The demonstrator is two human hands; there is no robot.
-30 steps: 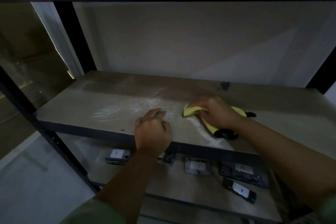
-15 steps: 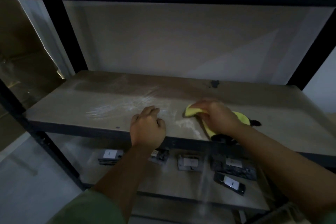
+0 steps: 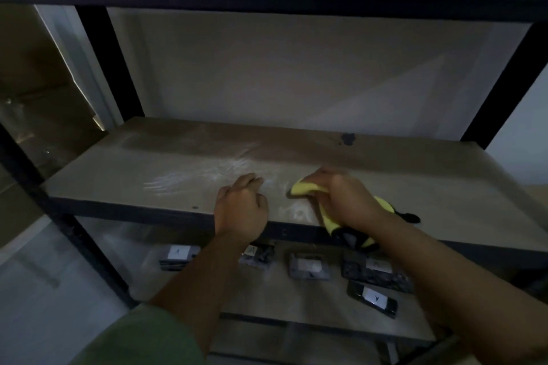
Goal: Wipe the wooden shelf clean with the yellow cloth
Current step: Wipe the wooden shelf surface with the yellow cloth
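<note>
The wooden shelf (image 3: 124, 175) runs across the middle of the dim view, with pale dusty streaks left of centre. My right hand (image 3: 347, 198) presses the yellow cloth (image 3: 302, 188) onto the board near its front edge; a yellow and black end of the cloth hangs over that edge under my wrist. My left hand (image 3: 240, 210) rests on the front edge just left of the cloth, fingers curled loosely on the board, holding nothing.
A dark stain (image 3: 347, 139) marks the shelf near the back wall. Black metal uprights (image 3: 109, 62) frame the rack, with a dark shelf above. On the lower shelf (image 3: 225, 296) lie several black packets with white labels (image 3: 372, 298).
My right hand and the cloth have shifted a little along the front of the shelf. My left hand has stayed on the front edge. The view has drifted slightly.
</note>
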